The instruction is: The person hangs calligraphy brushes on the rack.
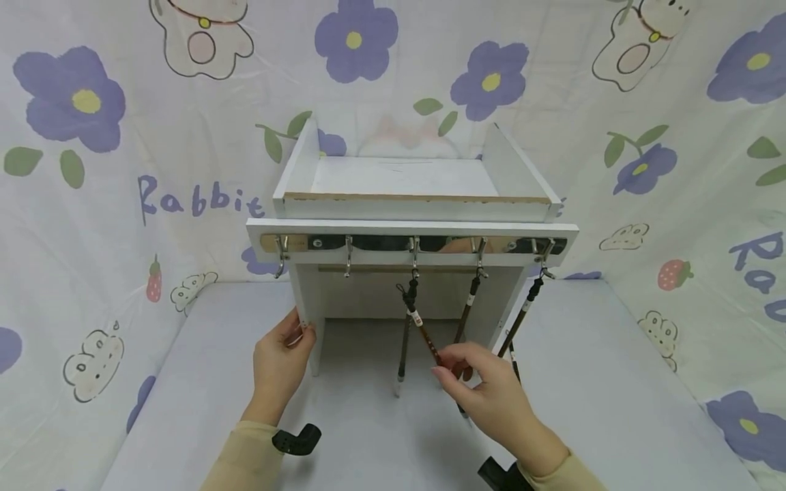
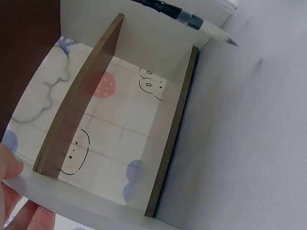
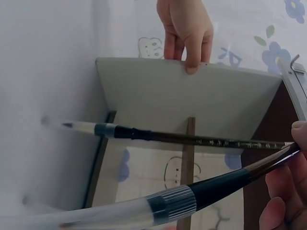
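Observation:
My left hand [image 1: 279, 365] grips the front edge of the left side panel [image 1: 305, 307] of a white wooden shelf, thumb on one face and fingers on the other. The right hand [image 1: 491, 389] pinches the brown handle of a writing brush [image 1: 426, 335], which tilts below the middle hook [image 1: 414, 254]. Whether its cord loop sits on that hook I cannot tell. Its large pale tip [image 3: 110, 215] shows in the right wrist view. Just behind it, another brush [image 1: 404, 348] hangs tip down. More brushes hang from the hooks to the right, one of them [image 1: 522, 317] from the far right hook.
A metal hook strip [image 1: 374, 243] runs along the shelf's front; its two left hooks carry nothing. An open tray [image 1: 405, 177] tops the shelf. The white tabletop [image 1: 202, 409] is backed by a cloth [image 1: 202, 136] printed with flowers and rabbits.

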Motion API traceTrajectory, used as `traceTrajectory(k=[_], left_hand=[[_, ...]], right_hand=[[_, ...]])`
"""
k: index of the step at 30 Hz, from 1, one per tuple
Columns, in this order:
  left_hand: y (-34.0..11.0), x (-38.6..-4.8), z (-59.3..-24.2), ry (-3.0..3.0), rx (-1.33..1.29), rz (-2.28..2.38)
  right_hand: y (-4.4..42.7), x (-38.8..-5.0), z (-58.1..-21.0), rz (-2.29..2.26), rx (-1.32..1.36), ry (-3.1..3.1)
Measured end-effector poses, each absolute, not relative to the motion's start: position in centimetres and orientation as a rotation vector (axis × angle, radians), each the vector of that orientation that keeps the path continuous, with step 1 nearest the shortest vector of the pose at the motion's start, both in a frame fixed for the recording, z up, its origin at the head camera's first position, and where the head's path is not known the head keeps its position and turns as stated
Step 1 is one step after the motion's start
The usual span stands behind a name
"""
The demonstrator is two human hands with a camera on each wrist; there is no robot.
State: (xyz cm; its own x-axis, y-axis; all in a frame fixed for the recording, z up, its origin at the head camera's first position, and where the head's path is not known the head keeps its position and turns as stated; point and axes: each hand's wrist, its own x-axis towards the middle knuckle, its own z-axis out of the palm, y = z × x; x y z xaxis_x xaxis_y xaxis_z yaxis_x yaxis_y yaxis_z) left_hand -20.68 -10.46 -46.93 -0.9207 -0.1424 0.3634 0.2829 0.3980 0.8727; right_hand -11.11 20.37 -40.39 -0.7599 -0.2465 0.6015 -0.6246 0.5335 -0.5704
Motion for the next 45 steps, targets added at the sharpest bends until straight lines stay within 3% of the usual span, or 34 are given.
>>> traceTrajectory(k=[17,45], left_hand=[[-10.1,-20.7,-47.0,-2.272,-0.141,-1.578],[-10.4,-20.7,-46.9,-2.272,-0.134,-1.546]], right_hand=[[16.9,-12.8,-39.7,1.245,0.796,-2.343],[16.1,-13.4,-39.0,1.333,0.718,-2.435]])
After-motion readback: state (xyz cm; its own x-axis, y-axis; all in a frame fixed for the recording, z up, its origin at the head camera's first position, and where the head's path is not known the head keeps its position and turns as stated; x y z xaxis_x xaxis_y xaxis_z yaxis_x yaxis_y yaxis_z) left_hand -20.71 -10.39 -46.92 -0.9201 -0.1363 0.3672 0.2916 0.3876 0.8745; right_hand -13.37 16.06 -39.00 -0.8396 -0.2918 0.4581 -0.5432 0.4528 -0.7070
